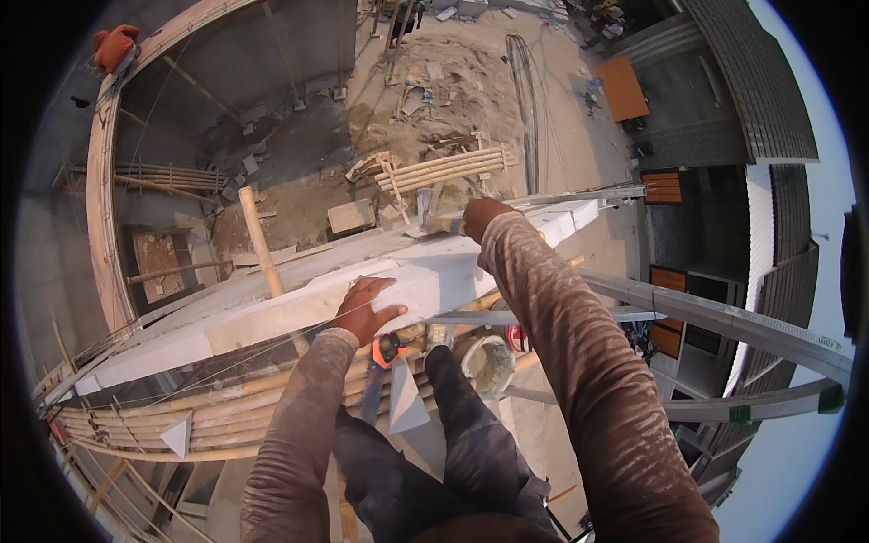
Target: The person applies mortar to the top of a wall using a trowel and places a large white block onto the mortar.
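While both arms reach forward from the lower edge, the scene reads as follows.

Left hand: the left hand (pixel 365 309) lies flat, fingers spread, palm down on the top of the white block wall (pixel 299 303), gripping nothing.

Right hand: the right hand (pixel 482 217) is closed around the handle of a trowel (pixel 425 210), whose blade points away past the far edge of the wall.

Wall: a long, narrow course of pale blocks running from lower left to upper right; its top face is thin, with a sheer drop on the far side.

String line: a thin line (pixel 272 337) runs along the near edge of the wall.

Footing: bamboo scaffold poles (pixel 226 407) lie bundled just below the wall, under the person's dark-trousered legs; an orange-handled saw (pixel 380 362) hangs near the left wrist, and a mortar bucket (pixel 487 362) sits beside the right knee.

Open room: beyond the wall, bare sandy ground (pixel 453 81) lies far below, strewn with bamboo and boards. Grey metal beams (pixel 724 317) slant across on the right.
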`<state>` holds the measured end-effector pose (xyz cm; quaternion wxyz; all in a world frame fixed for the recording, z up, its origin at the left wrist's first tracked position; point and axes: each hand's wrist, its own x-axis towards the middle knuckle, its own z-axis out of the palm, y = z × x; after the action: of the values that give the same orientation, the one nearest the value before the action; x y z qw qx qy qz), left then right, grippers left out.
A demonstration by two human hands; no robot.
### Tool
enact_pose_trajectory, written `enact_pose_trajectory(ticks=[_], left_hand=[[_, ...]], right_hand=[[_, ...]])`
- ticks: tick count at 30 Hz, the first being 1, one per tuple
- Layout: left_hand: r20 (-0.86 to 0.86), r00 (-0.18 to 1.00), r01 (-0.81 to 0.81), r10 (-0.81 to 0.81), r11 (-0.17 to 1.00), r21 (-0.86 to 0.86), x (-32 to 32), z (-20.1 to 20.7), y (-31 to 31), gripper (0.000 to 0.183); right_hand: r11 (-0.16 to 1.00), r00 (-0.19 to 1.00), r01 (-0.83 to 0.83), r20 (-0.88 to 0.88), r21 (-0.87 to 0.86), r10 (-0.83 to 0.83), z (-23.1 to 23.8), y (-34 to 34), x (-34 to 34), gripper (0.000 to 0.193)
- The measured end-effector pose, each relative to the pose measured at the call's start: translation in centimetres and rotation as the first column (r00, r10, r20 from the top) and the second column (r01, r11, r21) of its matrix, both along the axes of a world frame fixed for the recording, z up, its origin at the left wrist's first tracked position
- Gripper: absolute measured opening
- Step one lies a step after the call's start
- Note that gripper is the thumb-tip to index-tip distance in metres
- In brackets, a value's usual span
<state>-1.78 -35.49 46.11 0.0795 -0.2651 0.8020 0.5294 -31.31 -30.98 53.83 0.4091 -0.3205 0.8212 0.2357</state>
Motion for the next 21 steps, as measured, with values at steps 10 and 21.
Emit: enact_pose_trajectory(ticks=[10,21], left_hand=[[0.066,0.998,0.005,-0.004,1.000,-0.010,-0.3,-0.3,0.0,0.065],[0.088,0.996,0.031,-0.030,0.999,-0.006,-0.5,0.7,0.5,0.064]], right_hand=[[0.301,0.869,0.393,0.244,-0.869,-0.431,10.9,14.0,16.1,0.031],[0.424,0.778,0.522,0.210,-0.740,-0.592,-1.2,22.9,27.6,0.029]])
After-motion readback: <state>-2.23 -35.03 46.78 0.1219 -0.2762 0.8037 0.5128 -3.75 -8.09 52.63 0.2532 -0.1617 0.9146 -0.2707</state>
